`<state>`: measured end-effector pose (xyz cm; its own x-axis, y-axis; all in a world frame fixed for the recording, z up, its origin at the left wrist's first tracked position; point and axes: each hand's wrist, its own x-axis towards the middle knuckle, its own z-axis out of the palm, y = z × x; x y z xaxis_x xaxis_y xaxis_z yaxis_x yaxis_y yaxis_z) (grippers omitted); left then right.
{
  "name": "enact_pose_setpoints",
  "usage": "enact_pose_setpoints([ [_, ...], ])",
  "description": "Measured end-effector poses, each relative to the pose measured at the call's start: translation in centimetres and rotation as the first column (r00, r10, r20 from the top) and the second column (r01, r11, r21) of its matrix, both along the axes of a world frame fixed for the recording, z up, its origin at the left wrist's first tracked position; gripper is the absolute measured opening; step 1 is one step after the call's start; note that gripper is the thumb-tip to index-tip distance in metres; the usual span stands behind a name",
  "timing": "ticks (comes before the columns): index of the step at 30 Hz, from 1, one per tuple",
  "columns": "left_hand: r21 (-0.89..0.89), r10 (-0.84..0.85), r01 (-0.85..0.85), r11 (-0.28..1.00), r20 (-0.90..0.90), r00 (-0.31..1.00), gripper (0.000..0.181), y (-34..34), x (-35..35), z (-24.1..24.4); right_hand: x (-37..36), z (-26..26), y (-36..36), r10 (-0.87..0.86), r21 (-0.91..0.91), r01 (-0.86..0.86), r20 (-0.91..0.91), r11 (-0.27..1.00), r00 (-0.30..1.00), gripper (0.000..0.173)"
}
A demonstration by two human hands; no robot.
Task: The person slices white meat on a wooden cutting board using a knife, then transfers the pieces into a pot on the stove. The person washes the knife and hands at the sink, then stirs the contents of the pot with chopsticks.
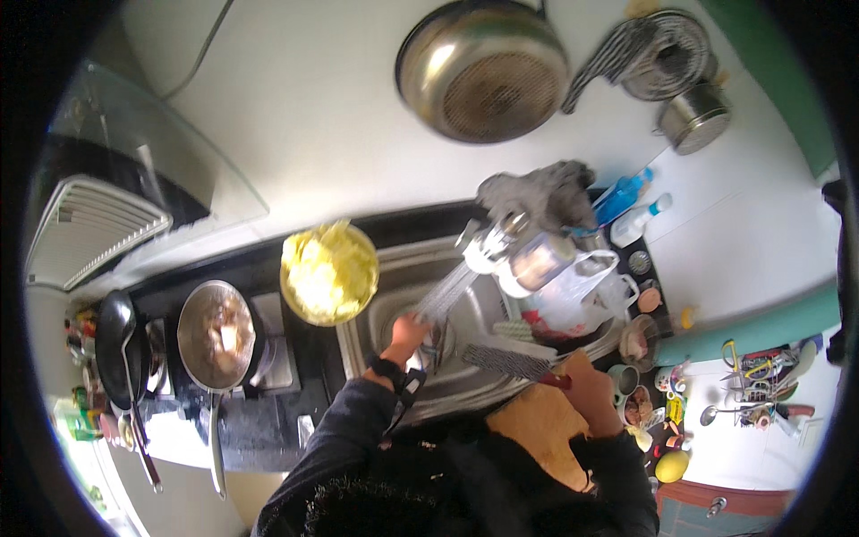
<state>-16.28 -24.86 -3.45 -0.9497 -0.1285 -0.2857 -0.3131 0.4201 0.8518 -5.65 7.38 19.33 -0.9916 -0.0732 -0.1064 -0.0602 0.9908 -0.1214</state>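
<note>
My left hand (pixel 407 337) is over the stainless steel sink (pixel 478 314), at the edge of the water stream (pixel 446 292) running from the white faucet head (pixel 484 254). Its fingers are partly hidden by the spray, so whether they hold anything is unclear. Gripped by its dark red handle in my right hand (pixel 590 396) is a cleaver (pixel 510 361); its patterned blade points left over the sink. Beneath my right hand and forearm lies a wooden cutting board (pixel 533 423) at the sink's front edge.
A bowl of chopped cabbage (pixel 329 275) stands left of the sink. On the stove, a pan (pixel 216 335) holds food, beside a black wok (pixel 111 349) with a ladle (pixel 127 329). A plastic bag (pixel 570 302) sits right of the faucet. A large pan (pixel 483 74) hangs on the wall.
</note>
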Motion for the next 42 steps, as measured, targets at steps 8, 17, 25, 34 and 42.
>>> enact_pose_setpoints([
  [8, 0.427, 0.092, -0.329, 0.843, 0.487, 0.869, 0.032, 0.9, -3.9, 0.3, -2.6, 8.7, 9.1, -0.525, -0.388, 0.399, -0.309, 0.831, 0.793, 0.027],
  [17, -0.179, -0.461, 0.432, 0.884, -0.181, 0.869, 0.024, 0.7, -1.1, 4.5, -24.3, 12.2, 4.7, -0.347, -0.532, -0.256, -0.778, 0.807, 0.524, 0.03],
  [25, 0.903, -0.047, -0.368, 0.223, 0.387, 0.921, 0.022, 0.3, -1.7, 2.3, -30.2, 10.5, 2.4, -0.405, -0.587, -0.193, -0.725, 0.786, 0.556, 0.029],
  [34, 0.589, -0.171, 0.17, 0.79, -0.054, 0.984, 0.031, 0.7, -1.1, 1.7, -29.5, 8.5, 3.8, -0.254, -0.557, -0.172, -0.604, 0.812, 0.756, 0.045],
  [42, 0.847, -0.141, -0.086, 0.525, 0.186, 0.972, 0.023, 2.2, -1.0, 5.4, -2.6, 8.9, 8.2, -0.479, -0.931, 0.153, -0.026, 0.331, 0.877, 0.03],
])
